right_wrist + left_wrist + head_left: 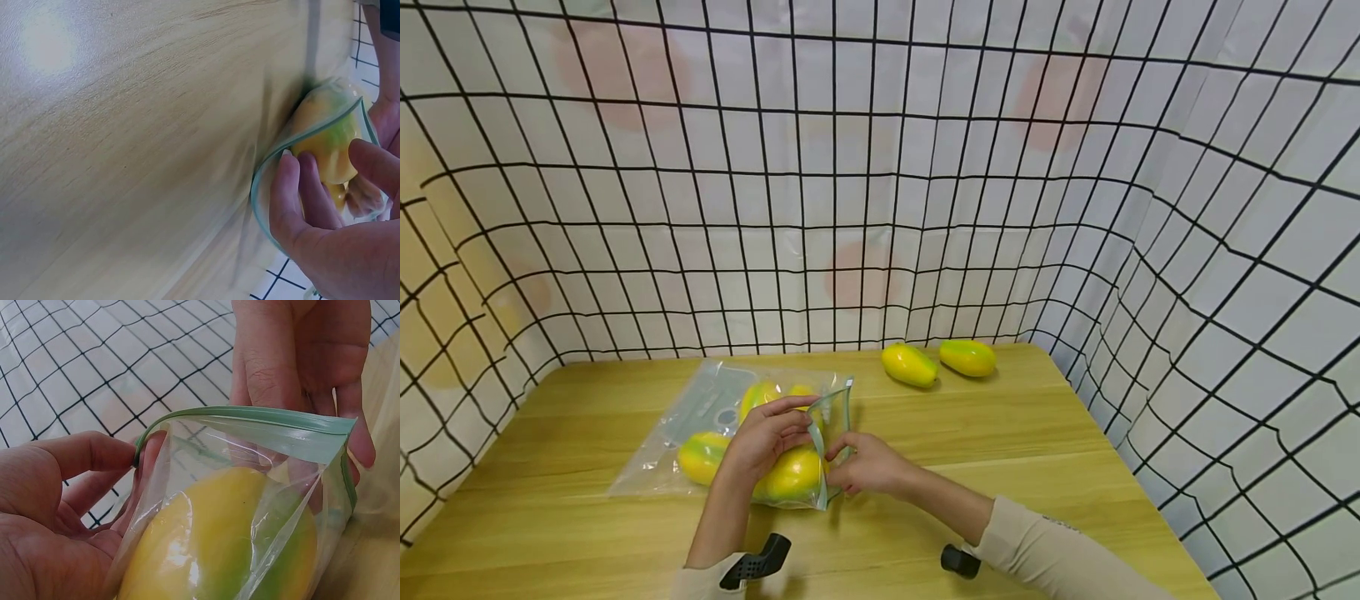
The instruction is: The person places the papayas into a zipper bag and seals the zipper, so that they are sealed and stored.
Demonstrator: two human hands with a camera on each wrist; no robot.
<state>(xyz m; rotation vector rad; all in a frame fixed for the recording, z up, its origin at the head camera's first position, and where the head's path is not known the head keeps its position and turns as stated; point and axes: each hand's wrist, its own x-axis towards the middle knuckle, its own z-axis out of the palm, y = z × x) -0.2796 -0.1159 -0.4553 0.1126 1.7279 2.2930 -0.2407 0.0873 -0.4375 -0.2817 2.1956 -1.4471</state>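
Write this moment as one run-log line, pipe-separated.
left hand: pinches clear bag by green rim | right hand: at same rim | bag: open, yellow-green fruits inside | two more fruits: outside, on table

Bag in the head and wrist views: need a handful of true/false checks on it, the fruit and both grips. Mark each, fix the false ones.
1. Two loose fruits lie outside the bag. True.
2. The bag is sealed. False: its rim gapes open.
3. The left grip pinches the rim. True.
4. The right grip rests on a loose fruit. False: it is at the bag's open end.
5. The bag is opaque. False: it is clear, and inner fruits show through.
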